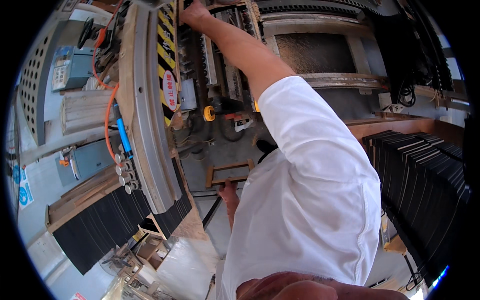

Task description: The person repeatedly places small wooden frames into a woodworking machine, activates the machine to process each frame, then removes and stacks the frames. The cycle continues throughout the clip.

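Observation:
My left hand is low by my body, its fingers closed on the near rail of a small rectangular wooden frame. The frame has an open middle and is held above the floor. My right arm stretches far forward, and my right hand is at the top of the view beside the woodworking machine. Its fingers are partly hidden there, so what they touch does not show. A black-and-yellow striped guard strip with a red-and-white warning label runs along the machine, left of my right hand.
A long metal rail lies to my left, with an orange hose and a blue air tool beside it. Stacked black panels stand at the right, more panels at lower left. Sawdust covers a machine bed ahead.

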`<state>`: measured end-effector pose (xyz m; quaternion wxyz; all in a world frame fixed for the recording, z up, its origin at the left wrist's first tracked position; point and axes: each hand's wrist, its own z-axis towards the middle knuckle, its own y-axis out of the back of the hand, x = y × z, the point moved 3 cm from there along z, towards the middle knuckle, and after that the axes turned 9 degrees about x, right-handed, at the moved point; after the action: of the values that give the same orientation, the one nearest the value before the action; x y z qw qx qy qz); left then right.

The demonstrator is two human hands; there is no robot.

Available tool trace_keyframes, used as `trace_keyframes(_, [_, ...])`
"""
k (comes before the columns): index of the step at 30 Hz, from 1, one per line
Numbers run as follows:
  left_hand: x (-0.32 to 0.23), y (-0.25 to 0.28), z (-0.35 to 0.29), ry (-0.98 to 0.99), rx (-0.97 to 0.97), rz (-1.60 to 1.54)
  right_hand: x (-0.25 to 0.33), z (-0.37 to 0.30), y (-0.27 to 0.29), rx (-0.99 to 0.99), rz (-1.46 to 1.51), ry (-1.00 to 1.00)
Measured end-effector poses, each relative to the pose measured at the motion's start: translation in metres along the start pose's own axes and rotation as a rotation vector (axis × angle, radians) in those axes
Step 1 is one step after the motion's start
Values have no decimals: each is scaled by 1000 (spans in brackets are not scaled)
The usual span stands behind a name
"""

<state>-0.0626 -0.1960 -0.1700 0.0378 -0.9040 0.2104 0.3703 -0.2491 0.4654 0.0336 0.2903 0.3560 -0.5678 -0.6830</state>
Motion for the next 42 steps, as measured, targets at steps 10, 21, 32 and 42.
trace_keyframes(10, [7,-6,-11,-22,-30,-22,-25,-60,70,339,-288,78])
trace_keyframes(21, [1,-14,17,-26,5,-95,-19,-9,8,165,-198,-20])
trace_keyframes(32, [9,2,43,-507,287,1245,-23,-188,59,-207,260,203])
trace_keyframes(42, [-11,-16,51,-144,180,502,-214,-162,-77,-382,1343,-397])
